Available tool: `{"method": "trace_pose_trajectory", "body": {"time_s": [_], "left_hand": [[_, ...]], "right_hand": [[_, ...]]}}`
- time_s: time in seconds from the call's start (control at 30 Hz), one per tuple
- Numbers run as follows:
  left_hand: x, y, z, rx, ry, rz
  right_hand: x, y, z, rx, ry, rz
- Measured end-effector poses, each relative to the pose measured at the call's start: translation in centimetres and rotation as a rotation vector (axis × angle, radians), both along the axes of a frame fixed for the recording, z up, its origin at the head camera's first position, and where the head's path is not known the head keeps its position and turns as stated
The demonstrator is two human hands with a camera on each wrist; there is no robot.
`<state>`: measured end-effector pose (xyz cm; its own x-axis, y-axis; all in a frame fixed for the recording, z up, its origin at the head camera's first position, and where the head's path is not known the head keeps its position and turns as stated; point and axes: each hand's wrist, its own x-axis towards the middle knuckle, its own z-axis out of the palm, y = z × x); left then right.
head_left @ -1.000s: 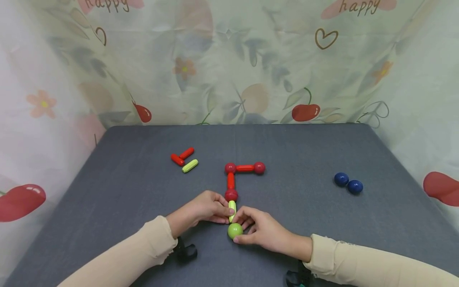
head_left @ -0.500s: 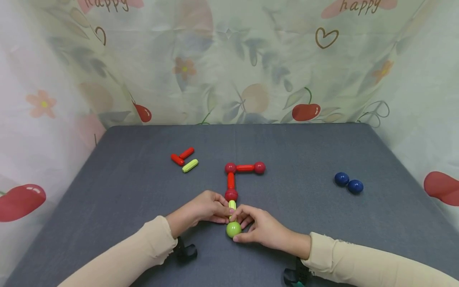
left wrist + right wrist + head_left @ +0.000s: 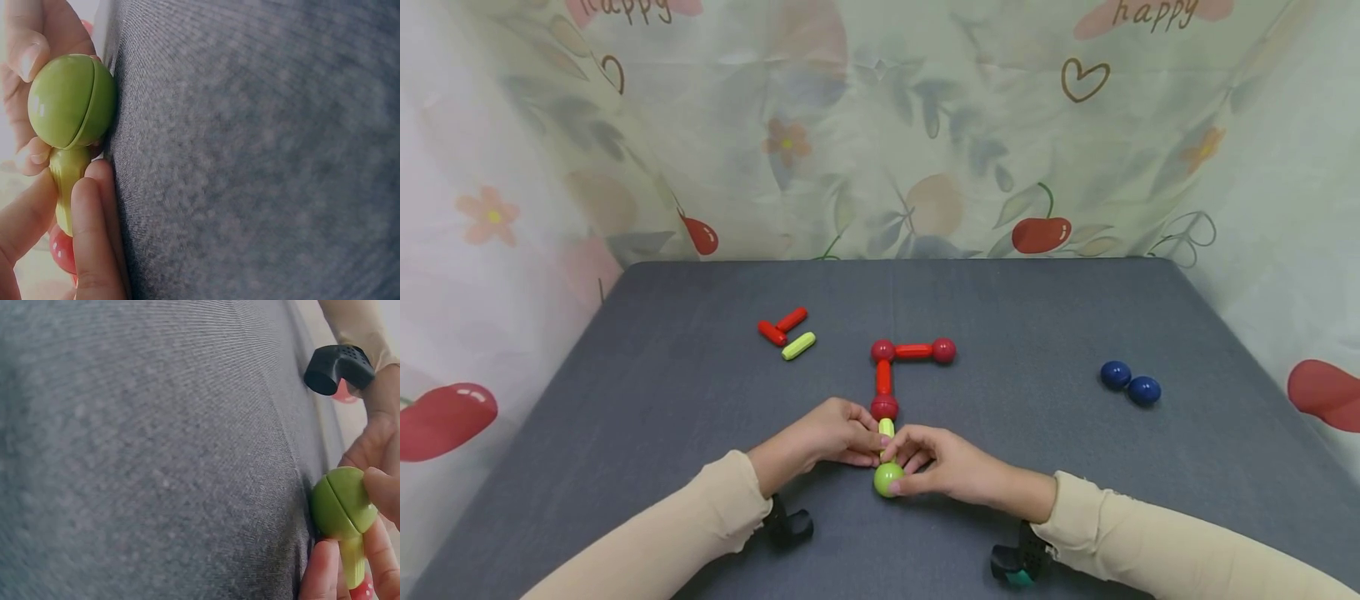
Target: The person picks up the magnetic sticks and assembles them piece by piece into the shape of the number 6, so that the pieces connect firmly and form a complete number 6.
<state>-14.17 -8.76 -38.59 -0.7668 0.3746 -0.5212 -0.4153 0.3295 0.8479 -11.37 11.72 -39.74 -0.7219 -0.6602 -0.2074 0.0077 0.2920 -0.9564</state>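
head: left grip (image 3: 833, 435) pinched lime rod (image 3: 887, 427); right grip (image 3: 957, 471) pinched green ball (image 3: 884, 480) at its near end; red ball (image 3: 884, 407) lay just beyond left grip; uneven right-grip pressure could have knocked lime rod off red ball | left wrist: green ball looked glossy, seamed; lime rod ribbed | right wrist: green ball sat within right grip

The green ball (image 3: 888, 480) looks like smooth, glossy plastic (light glints off it), the table's grey cloth (image 3: 1015, 333) matt and finely rough.
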Motion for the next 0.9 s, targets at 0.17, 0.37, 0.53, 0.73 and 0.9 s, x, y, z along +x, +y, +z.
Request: {"method": "trace_pose_trajectory", "body": {"time_s": [0.17,0.37,0.53,0.73,0.9], "left_hand": [[0.0,0.0,0.0,-0.003,0.001,0.002],[0.0,0.0,-0.1,-0.006,0.002,0.005],[0.0,-0.1,0.0,0.004,-0.003,-0.006],[-0.6,-1.2,1.2,-0.061,-0.009,-0.059],[-3.0,-3.6,3.1,-0.162,0.115,0.01]], "right_hand": [[0.0,0.0,0.1,0.006,0.001,-0.003],[0.0,-0.1,0.1,0.01,-0.002,-0.009],[0.0,-0.1,0.1,0.006,-0.005,-0.005],[-0.1,-0.1,0.0,-0.003,-0.017,-0.002],[-0.1,-0.1,-0.1,-0.001,-0.019,-0.012]]}}
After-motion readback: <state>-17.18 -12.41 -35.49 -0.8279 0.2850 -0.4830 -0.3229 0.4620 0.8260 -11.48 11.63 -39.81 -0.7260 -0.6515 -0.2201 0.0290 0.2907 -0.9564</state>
